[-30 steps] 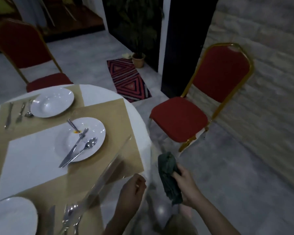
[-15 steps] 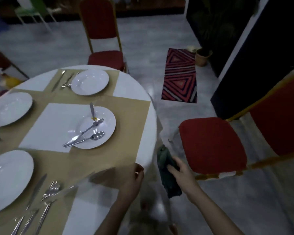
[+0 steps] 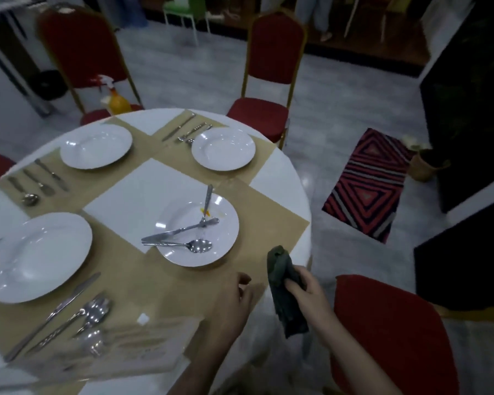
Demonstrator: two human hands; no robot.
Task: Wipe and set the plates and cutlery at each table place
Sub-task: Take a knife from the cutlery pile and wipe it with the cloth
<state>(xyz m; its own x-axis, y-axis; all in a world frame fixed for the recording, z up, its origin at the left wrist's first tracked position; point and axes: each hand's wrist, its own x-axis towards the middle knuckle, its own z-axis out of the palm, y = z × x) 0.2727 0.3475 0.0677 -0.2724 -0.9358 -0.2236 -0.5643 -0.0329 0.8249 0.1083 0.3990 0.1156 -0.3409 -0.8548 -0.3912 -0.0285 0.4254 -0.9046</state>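
**Cloth in hand beside the soiled plate**

Gripping a dark green cloth [image 3: 285, 289] in the right hand [image 3: 308, 295], fingers curled round its middle, long axis running near to far, upper end poking up past the table edge, lower end hanging. Hovering just left of it with the left hand [image 3: 234, 300], fingers loosely curled and holding nothing, over the tan placemat [image 3: 268, 212]. Lying just beyond both hands: the soiled plate [image 3: 226, 238], orange smear near its far rim. Resting on it, a knife [image 3: 180, 230] and a spoon [image 3: 180, 245], both long axes left to right, spoon bowl pointing right; crossing the knife, a fork [image 3: 207, 202] lying near to far. Sitting further off on the round table [image 3: 280, 169]: three clean plates with cutlery beside each. Standing close at the near right, a red chair [image 3: 388, 332]; lying on the floor to the right, a striped rug [image 3: 368, 183]; showing at the far left, a yellow spray bottle [image 3: 116, 101].
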